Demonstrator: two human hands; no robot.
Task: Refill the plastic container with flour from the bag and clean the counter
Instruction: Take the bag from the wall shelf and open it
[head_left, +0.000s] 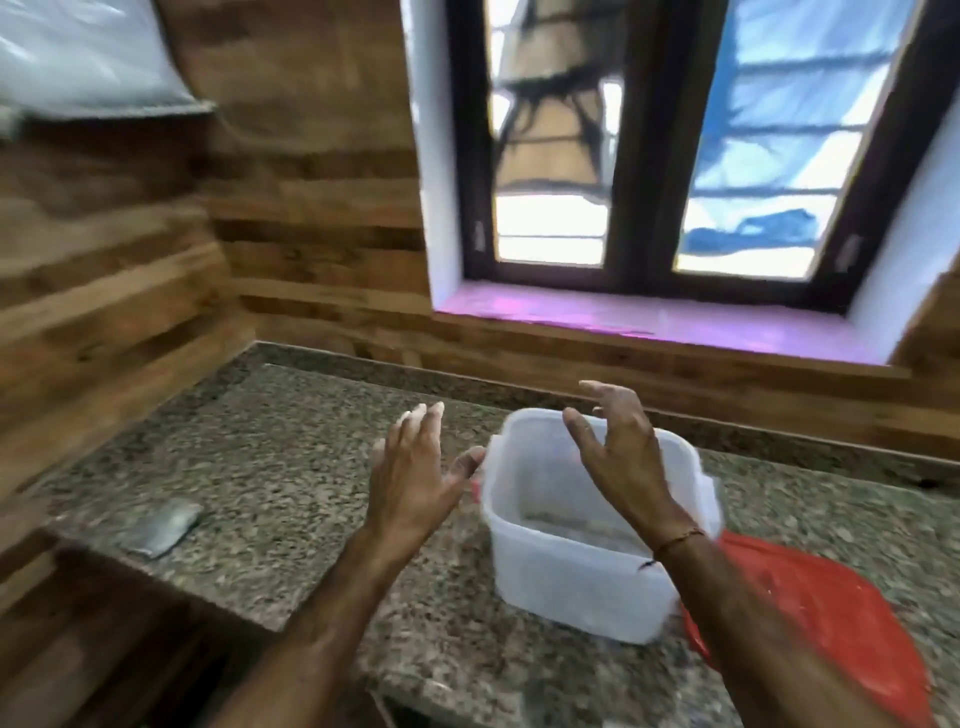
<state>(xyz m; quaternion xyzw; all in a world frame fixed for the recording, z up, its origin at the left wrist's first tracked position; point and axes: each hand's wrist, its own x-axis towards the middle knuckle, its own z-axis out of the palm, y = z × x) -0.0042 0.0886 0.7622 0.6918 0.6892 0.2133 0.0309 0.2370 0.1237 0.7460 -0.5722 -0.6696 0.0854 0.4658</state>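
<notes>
A translucent white plastic container (566, 587) stands open on the speckled granite counter (270, 467), with a thin layer of flour on its bottom. My left hand (415, 478) hovers just left of its rim, fingers straight and spread, holding nothing. Above the container's opening my right hand (618, 457) is raised with loosely bent fingers, also holding nothing. A red lid or sheet (821, 613) lies under and to the right of the container. No flour bag can be seen.
A small grey flat object (161, 527) lies near the counter's left front edge. Wood-panelled walls close the left and back sides. A window with a pink sill (665, 322) sits behind the counter. The counter's front edge drops off at lower left.
</notes>
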